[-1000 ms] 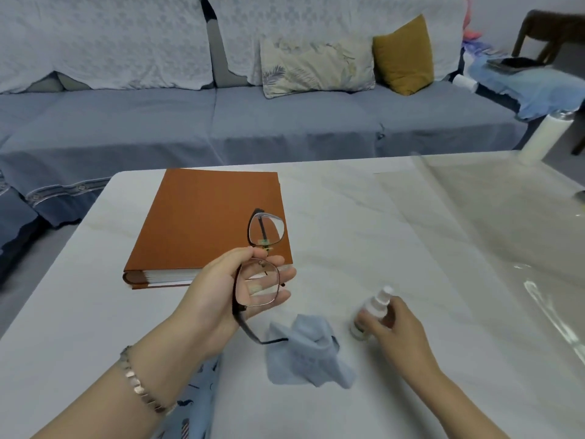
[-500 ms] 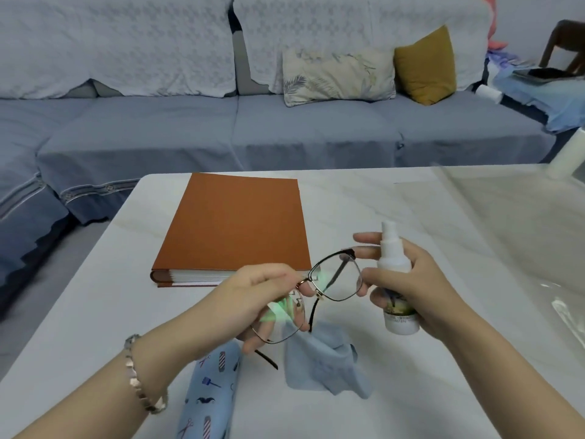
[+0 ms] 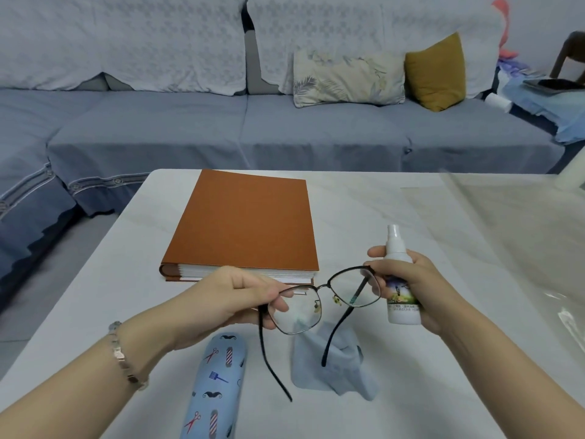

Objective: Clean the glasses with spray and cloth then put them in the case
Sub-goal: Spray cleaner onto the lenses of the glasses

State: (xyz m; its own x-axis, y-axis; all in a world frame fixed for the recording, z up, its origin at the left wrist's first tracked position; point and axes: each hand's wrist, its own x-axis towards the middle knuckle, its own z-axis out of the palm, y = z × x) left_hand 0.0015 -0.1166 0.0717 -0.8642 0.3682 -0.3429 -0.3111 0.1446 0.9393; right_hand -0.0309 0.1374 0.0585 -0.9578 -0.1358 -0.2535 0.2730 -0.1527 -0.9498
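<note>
The glasses (image 3: 323, 299) have a thin black frame. The spray (image 3: 401, 280) is white with a green-and-purple label. The cloth (image 3: 338, 372) is pale blue. The case (image 3: 215, 391) is light blue, printed with moustaches, scissors, combs and striped barber poles. The book (image 3: 247, 223) is orange-brown, the worktop (image 3: 364, 201) white marble.

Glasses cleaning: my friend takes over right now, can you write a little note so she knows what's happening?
Left hand: holds the glasses by one lens rim, arms unfolded, above the table.
Right hand: grips the spray bottle upright beside the other lens.
Cloth: crumpled on the table under the glasses.
Case: closed, near the table's front edge.
Done: glasses and spray picked up.
Left: spray, wipe, open case, put glasses in.
</note>
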